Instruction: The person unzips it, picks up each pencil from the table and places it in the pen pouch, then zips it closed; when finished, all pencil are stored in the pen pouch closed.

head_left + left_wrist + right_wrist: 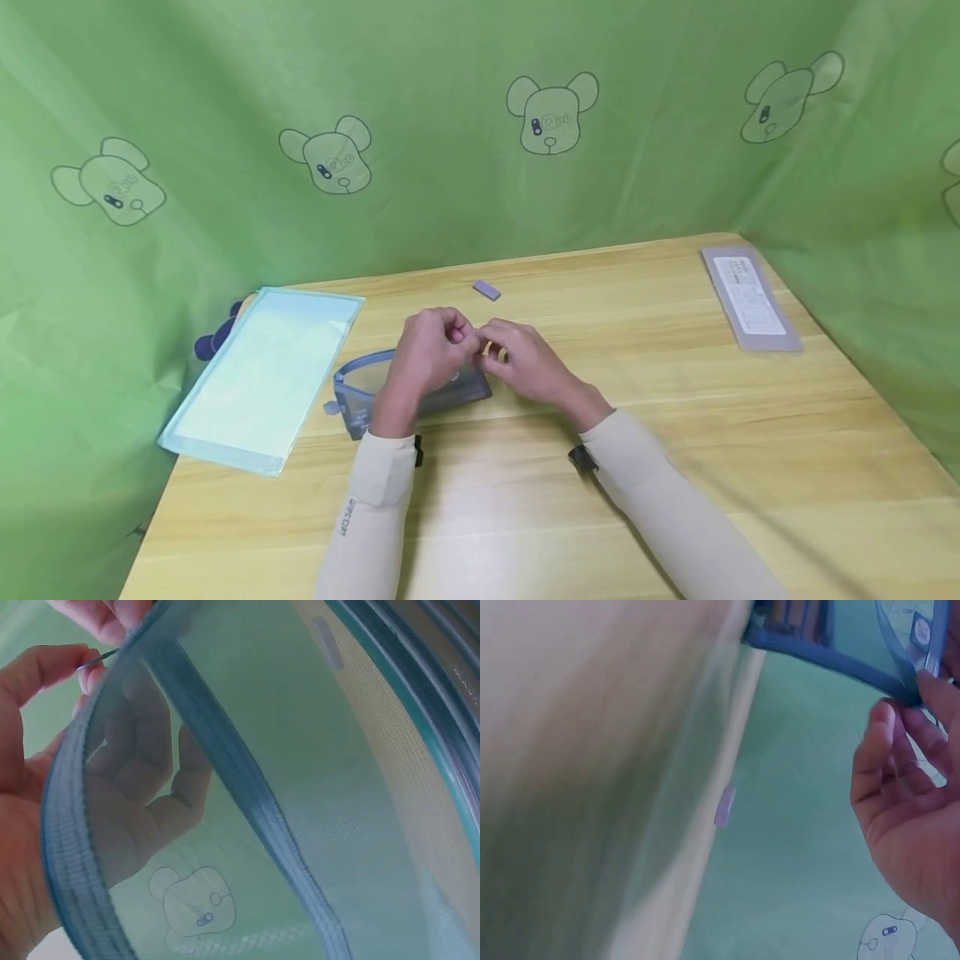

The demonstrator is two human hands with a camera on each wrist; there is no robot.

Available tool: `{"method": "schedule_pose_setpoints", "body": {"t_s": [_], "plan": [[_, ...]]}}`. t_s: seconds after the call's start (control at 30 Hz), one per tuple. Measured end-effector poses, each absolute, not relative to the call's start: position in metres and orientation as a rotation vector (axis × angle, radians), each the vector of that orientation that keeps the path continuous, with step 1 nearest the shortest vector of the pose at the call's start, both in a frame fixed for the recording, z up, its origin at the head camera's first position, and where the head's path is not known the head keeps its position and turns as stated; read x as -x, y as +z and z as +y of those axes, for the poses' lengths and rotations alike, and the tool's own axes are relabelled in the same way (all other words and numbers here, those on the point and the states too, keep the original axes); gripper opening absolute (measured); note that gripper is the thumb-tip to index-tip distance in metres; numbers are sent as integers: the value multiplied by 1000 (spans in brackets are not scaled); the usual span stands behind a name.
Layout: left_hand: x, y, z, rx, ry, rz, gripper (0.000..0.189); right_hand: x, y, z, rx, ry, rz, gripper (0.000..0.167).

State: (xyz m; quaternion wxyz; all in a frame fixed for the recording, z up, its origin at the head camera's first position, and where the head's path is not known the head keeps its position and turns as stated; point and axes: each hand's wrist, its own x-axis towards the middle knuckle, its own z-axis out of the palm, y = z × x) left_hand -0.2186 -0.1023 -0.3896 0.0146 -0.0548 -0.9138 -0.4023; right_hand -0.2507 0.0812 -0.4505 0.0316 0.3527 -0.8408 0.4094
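Note:
A translucent mesh zipper pouch [442,402] with blue zipper edging stands on the table, its mouth gaping. My left hand [431,350] reaches over it and pinches a thin dark strand at the end of the zipper [67,825], as the left wrist view shows. At the same corner, my right hand [532,362] pinches the pouch's edge with thumb and finger, close against the left fingertips. Dark slim items [799,619] show through the mesh in the right wrist view. A small pull tab [332,407] hangs at the pouch's left end.
A small purple block [487,290] lies beyond the hands. To the left, a light-blue zip folder [262,379] overlaps the table edge, with a dark blue object [217,335] behind it. A clear sleeve with a white label [750,296] lies far right. Green curtain [450,225] surrounds the table.

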Motion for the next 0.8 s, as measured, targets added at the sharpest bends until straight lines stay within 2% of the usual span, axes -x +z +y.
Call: {"method": "schedule_pose_setpoints", "body": {"t_s": [0.2,0.4,0.8], "plan": [[219,-391,-105,122,-1162,-2857,3,253,-447,87,-1026,1208,-2584,9],[219,-393,-107,37,-1088,-2900,6,257,-441,99,-945,1087,-2628,14],[220,-395,-114,-24,-988,-2956,8,266,-435,125,-924,1004,-2703,12]]}}
